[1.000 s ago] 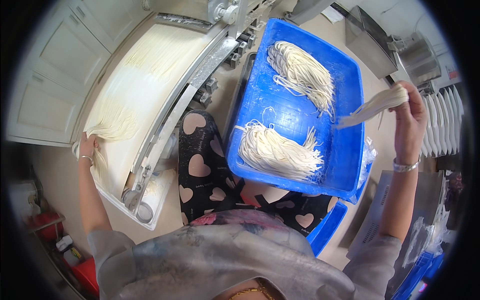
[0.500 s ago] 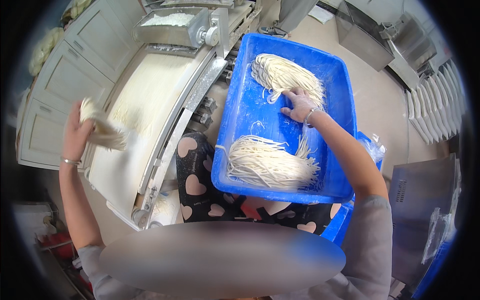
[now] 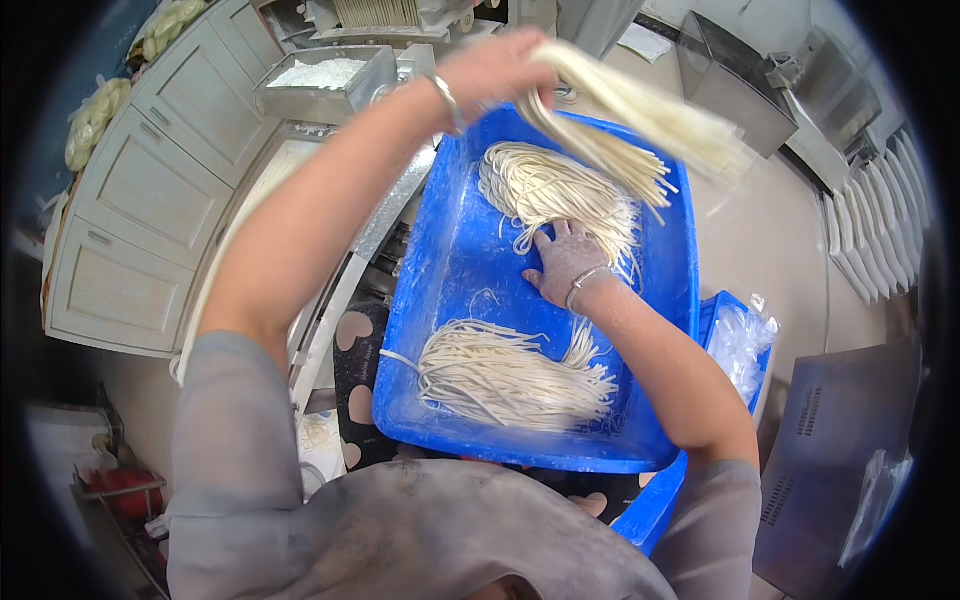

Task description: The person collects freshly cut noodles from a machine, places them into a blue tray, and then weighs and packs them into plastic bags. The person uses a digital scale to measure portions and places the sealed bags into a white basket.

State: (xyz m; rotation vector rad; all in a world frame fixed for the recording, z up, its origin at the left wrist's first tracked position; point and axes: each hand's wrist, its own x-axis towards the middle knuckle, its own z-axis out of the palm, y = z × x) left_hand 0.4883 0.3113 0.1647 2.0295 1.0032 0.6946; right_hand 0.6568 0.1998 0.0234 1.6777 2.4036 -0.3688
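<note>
While the big blue tub [image 3: 440,300] fills the centre of the view, dusted w/ flour, everything else sits around it. At approx 10 o'clock stands a pale cabinet [image 3: 140,230] w/ panelled doors, and just beside the tub's left rim runs the noodle machine [image 3: 300,180], w/ a metal flour tray [image 3: 320,75] at 11 o'clock. At 2 o'clock sits a steel box [image 3: 740,90]; at 3 o'clock a row of white trays [image 3: 880,240] on edge. A second, smaller blue crate [image 3: 735,330] w/ clear plastic bags in it peeks out from under the tub at 4 o'clock.

Inside the tub lie two noodle bundles: the near bundle [image 3: 510,375] at 6 o'clock, spread flat, and the far bundle [image 3: 560,195] at 12 o'clock, looser, some strands curling off its left end.

The left hand [image 3: 495,70] is raised above the tub's far rim at 12 o'clock, closed tight round one end of a fresh hank of noodles [image 3: 640,125]; the hank streams out toward 2 o'clock, clear of the tub floor, its free end blurred. A bracelet [image 3: 447,98] sits on that wrist.

The right hand [image 3: 565,265] lies flat in the tub, fingers spread, palm down, gripping nothing, its fingertips touching the near edge of the far bundle. A bracelet [image 3: 585,285] is on this wrist too.
</note>
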